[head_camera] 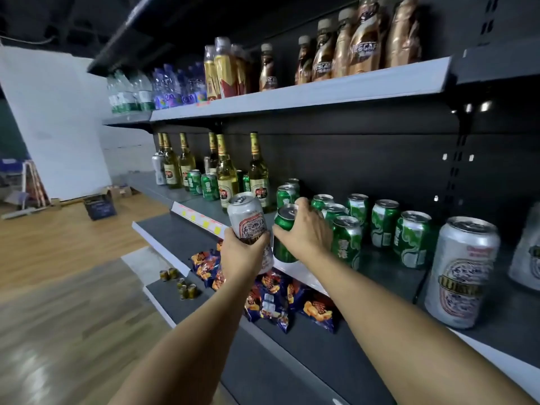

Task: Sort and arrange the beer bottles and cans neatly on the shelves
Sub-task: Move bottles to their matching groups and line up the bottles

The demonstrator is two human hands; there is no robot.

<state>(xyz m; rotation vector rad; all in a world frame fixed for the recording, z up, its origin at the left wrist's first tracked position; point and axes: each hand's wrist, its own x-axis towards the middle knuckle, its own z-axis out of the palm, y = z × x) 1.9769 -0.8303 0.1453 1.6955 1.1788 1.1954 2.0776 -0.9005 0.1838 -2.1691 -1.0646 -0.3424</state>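
Left hand point(239, 252) around silver can point(248, 220)

"NESCAFE" lettering read on the brown coffee bottles point(363, 45) high above the right hand point(304, 229), Chinese characters "雪花" seen on the green can point(347, 244) just right of that hand, print on the silver cans too blurred to be read

Upright silver can point(247, 222) and green can point(285, 233) side by side, other green cans point(382, 223) and beer bottles point(226, 173) on the shelf point(394, 276).
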